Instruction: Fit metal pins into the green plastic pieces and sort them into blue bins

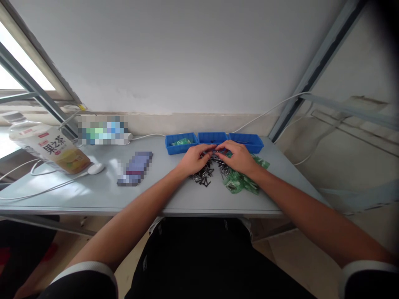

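My left hand [197,158] and my right hand [236,156] meet over a pile of dark screws [204,177] on the grey table. The fingers of both are bent, with thumbs and fingertips drawn together; anything pinched there is too small to make out. Green plastic packets [241,182] lie under and beside my right hand, some with screws inside. Just behind my hands stand three blue trays in a row: the left tray [181,148] holds green packets, the middle tray [212,136] is partly hidden by my fingers, and the right tray [254,145] has a few thin dark pieces.
A large tea bottle [46,145] stands at the table's left, with a white cable and its plug [95,168] in front. A blurred-out flat object [136,169] lies left of my arm. A white cable runs behind the trays. Metal frame posts rise at both sides.
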The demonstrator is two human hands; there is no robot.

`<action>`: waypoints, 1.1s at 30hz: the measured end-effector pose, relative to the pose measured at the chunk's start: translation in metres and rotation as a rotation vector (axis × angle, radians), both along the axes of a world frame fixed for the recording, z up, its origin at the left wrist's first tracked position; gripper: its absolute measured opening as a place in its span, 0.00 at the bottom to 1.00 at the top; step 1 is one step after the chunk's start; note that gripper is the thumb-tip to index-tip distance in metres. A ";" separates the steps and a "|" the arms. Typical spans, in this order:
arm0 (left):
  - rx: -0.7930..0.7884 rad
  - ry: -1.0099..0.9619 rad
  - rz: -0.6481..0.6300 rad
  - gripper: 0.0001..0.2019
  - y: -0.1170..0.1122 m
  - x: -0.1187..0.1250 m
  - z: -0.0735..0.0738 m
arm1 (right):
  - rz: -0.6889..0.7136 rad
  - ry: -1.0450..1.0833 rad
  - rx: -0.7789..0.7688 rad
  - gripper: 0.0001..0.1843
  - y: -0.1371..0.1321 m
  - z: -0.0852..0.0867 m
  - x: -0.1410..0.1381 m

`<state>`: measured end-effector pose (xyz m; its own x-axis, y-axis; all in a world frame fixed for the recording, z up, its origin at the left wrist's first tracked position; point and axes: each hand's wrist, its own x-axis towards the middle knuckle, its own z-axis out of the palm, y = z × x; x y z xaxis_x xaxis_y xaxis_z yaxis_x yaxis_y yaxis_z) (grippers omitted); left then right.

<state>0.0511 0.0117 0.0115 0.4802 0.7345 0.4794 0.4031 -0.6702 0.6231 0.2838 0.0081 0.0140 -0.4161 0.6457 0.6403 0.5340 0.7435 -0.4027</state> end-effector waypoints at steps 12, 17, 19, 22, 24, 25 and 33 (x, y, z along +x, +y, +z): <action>0.003 0.012 0.121 0.09 0.005 -0.003 0.000 | 0.020 0.037 -0.009 0.12 -0.007 0.008 0.000; -0.027 0.018 0.097 0.08 0.001 -0.001 0.002 | 0.022 -0.005 0.011 0.09 -0.001 0.005 0.004; -0.048 -0.023 0.088 0.07 -0.001 0.000 0.003 | 0.021 -0.059 -0.030 0.07 0.001 0.003 0.004; -0.069 -0.085 0.069 0.08 -0.003 0.001 0.004 | 0.012 -0.061 -0.124 0.06 0.000 -0.001 0.001; -0.068 -0.106 0.056 0.09 -0.004 0.001 0.004 | 0.010 0.004 -0.187 0.08 -0.002 -0.002 -0.001; -0.068 -0.111 0.048 0.10 -0.004 0.001 0.004 | 0.011 0.041 -0.212 0.11 -0.003 -0.002 -0.002; -0.006 -0.106 0.096 0.25 -0.001 0.001 0.003 | 0.040 0.019 -0.136 0.28 -0.004 0.001 -0.002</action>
<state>0.0516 0.0111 0.0147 0.3547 0.7778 0.5189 0.3968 -0.6277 0.6697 0.2816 0.0039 0.0149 -0.4321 0.7105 0.5554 0.4966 0.7016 -0.5110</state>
